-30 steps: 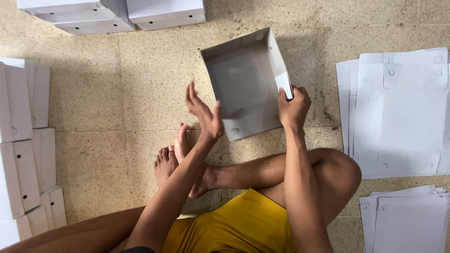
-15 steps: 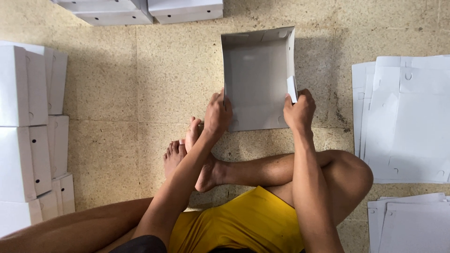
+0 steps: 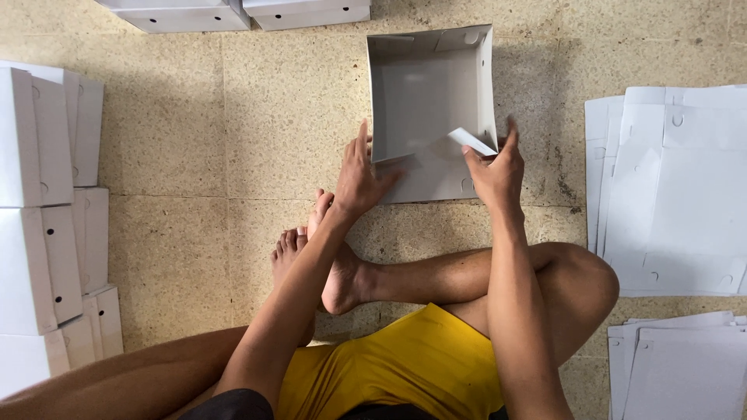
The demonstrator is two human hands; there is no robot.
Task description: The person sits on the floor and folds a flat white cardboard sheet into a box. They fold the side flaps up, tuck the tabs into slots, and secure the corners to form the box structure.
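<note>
Half-folded white cardboard box (image 3: 424,101) lies on the speckled stone floor (image 3: 194,155) right ahead of the person's crossed legs (image 3: 467,272), its open side up, three walls standing and the near wall still down flat. The left hand (image 3: 359,175) rests on the box's near left corner, fingers spread and flat against the lowered panel, thumb on the card; it presses rather than clasps, so nothing is enclosed in it. The right hand (image 3: 496,171) is at the near right corner, where finger and thumb pinch a small white flap (image 3: 471,141) that juts inward and tilts up from the right wall. Between the two hands lies the unfolded near panel of the box.

To the outside of the right hand, well apart, flat white cardboard blanks (image 3: 673,187) lie overlapped on the floor, with a second stack of blanks (image 3: 685,365) nearer the person's knee. To the outside of the left hand, well apart, finished white boxes (image 3: 47,225) stand in a row along the picture's edge. Beyond the box, past both hands, two more finished boxes (image 3: 241,12) sit side by side. Bare feet (image 3: 311,241) lie just below the left wrist. The person wears yellow shorts (image 3: 405,362).
</note>
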